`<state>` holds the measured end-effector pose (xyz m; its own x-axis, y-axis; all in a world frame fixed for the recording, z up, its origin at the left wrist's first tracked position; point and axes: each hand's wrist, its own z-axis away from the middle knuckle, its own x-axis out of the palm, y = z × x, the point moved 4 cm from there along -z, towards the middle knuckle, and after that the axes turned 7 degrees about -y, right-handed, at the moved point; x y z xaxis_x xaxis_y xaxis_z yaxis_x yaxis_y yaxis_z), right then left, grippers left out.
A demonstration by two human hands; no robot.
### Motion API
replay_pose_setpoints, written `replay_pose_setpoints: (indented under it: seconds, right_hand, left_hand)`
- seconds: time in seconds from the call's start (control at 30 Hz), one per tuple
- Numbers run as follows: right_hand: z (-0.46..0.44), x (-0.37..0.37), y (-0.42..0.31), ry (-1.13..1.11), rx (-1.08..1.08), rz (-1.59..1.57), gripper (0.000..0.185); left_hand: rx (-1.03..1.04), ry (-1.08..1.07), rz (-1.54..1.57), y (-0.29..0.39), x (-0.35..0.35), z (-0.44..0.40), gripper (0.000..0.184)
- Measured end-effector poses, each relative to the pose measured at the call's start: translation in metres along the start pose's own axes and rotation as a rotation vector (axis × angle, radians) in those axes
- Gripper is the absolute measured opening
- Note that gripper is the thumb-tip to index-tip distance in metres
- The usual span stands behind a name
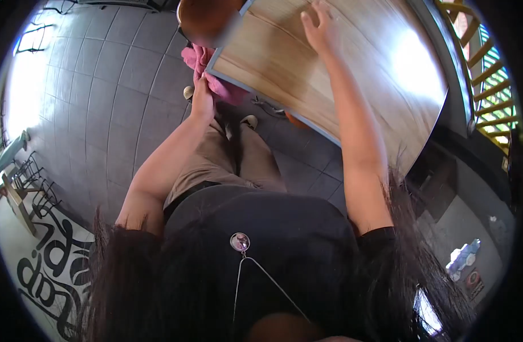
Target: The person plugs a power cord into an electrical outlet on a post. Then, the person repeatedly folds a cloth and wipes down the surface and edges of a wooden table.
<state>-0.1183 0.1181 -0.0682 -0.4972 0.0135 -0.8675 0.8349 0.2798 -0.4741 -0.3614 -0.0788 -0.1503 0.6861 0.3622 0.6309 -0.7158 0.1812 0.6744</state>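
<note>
My left hand (203, 98) is closed on a pink cloth (220, 86) at the near left corner of a wood-patterned table (273, 54) with a grey edge. The cloth bunches up around that corner and hangs below the edge. Farther over the tabletop, my right hand (321, 29) is open, its thumb and fingers apart and nothing in it. Whether its palm touches the surface I cannot tell.
A rounded orange-brown seat-like thing (207, 20), partly blurred, stands against the table's far left side. Grey floor tiles (125, 74) spread to the left. Yellow wooden slats (483, 71) rise beyond the table on the right. Black lettering (48, 273) marks a pale surface at lower left.
</note>
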Motion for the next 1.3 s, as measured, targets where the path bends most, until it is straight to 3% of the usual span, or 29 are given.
replay_pose_setpoints:
  seconds: [0.03,0.1,0.13,0.2,0.23,0.3,0.33,0.37,0.43,0.5,0.53,0.6,0.63,0.7,0.73,0.8,0.83,0.87,0.9,0.93,1.0,1.03,1.07,1.13,1.17,1.23,1.3]
  right_hand:
    - [0.018,0.002,-0.001,0.018,-0.040,-0.109,0.041]
    - [0.079,-0.031,-0.055,-0.066,0.141,-0.370,0.027]
    - [0.113,-0.036,-0.076,0.171,-0.097,-0.291,0.020]
    - [0.182,-0.019,-0.107,0.013,-0.172,-0.487,0.014]
    - [0.206,-0.005,-0.122,-0.157,-0.062,-0.738,0.017]
    - [0.250,0.039,-0.140,-0.459,0.275,-0.931,0.034]
    - [0.276,0.079,-0.147,-0.512,0.404,-1.213,0.046]
    - [0.281,0.101,-0.157,-0.476,0.440,-1.290,0.049]
    - [0.272,0.125,-0.178,-0.412,0.480,-1.374,0.052]
    - [0.236,0.133,-0.188,-0.122,0.541,-1.684,0.054]
    - [0.224,0.142,-0.194,-0.098,0.547,-1.690,0.054]
    - [0.192,0.155,-0.201,0.224,0.440,-1.780,0.051]
    - [0.181,0.179,-0.200,0.254,0.436,-1.784,0.051]
    - [0.174,0.224,-0.186,0.223,0.638,-1.161,0.043]
    - [0.168,0.211,-0.187,0.242,0.633,-1.156,0.043]
    - [0.163,0.165,-0.193,0.532,0.784,-1.278,0.049]
    - [0.169,0.187,-0.179,0.634,0.849,-0.917,0.050]
    - [0.177,0.184,-0.176,0.824,1.000,-0.843,0.048]
    - [0.186,0.179,-0.175,1.008,1.152,-0.760,0.047]
    - [0.191,0.170,-0.165,1.026,1.158,-0.766,0.047]
    - [0.200,0.146,-0.142,1.107,0.829,-0.864,0.054]
    - [0.201,0.158,-0.134,1.044,0.879,-1.027,0.068]
    - [0.196,0.161,-0.146,1.063,0.890,-1.020,0.068]
    - [0.176,0.165,-0.187,0.998,1.069,-0.485,0.059]
    - [0.170,0.162,-0.195,1.018,1.091,-0.467,0.059]
    - [0.164,0.149,-0.197,1.330,0.883,-0.700,0.058]
    - [0.189,0.144,-0.156,1.323,0.904,-0.636,0.065]
  left_hand:
    - [-0.014,0.062,-0.010,0.001,0.002,0.002,0.041]
    - [-0.077,0.118,-0.089,0.011,0.011,0.008,0.042]
    - [-0.135,0.189,-0.154,0.015,0.013,0.011,0.045]
    - [-0.153,0.153,-0.219,0.024,0.019,0.013,0.051]
    - [-0.165,0.133,-0.266,0.027,0.019,0.012,0.057]
    - [-0.146,0.034,-0.335,0.022,0.011,0.012,0.059]
    - [-0.117,-0.052,-0.383,0.022,0.009,0.012,0.061]
    - [-0.235,-0.056,-0.403,0.035,0.034,0.030,0.057]
    - [-0.223,-0.149,-0.419,0.034,0.033,0.036,0.055]
    - [-0.139,-0.359,-0.573,0.027,0.006,0.019,0.051]
    - [-0.151,-0.375,-0.584,0.034,0.005,0.022,0.051]
    - [-0.168,-0.479,-0.648,0.054,0.014,0.024,0.054]
    - [-0.173,-0.501,-0.662,0.063,0.008,0.021,0.054]
    - [-0.189,-0.633,-1.090,0.083,-0.006,0.008,0.053]
    - [-0.188,-0.692,-1.301,0.092,-0.012,0.001,0.054]
    - [-0.145,-0.767,-1.307,0.118,-0.010,-0.009,0.046]
    - [-0.165,-0.829,-1.183,0.131,-0.001,-0.009,0.043]
    - [-0.183,-0.889,-1.062,0.141,0.007,-0.009,0.040]
    - [-0.135,-0.868,-1.131,0.153,0.012,-0.011,0.039]
    - [-0.133,-0.884,-1.142,0.161,0.016,-0.014,0.039]
    - [0.006,-0.867,-1.178,0.177,0.022,-0.020,0.038]
    - [-0.002,-0.884,-1.184,0.180,0.025,-0.021,0.038]
    - [0.068,-0.873,-1.202,0.182,0.028,-0.024,0.037]
    - [0.119,-0.900,-1.212,0.176,0.035,-0.028,0.037]
    - [0.176,-0.869,-1.197,0.172,0.037,-0.031,0.036]
    - [0.250,-0.872,-1.189,0.161,0.044,-0.038,0.034]
    - [0.257,-0.925,-1.194,0.151,0.066,-0.026,0.034]
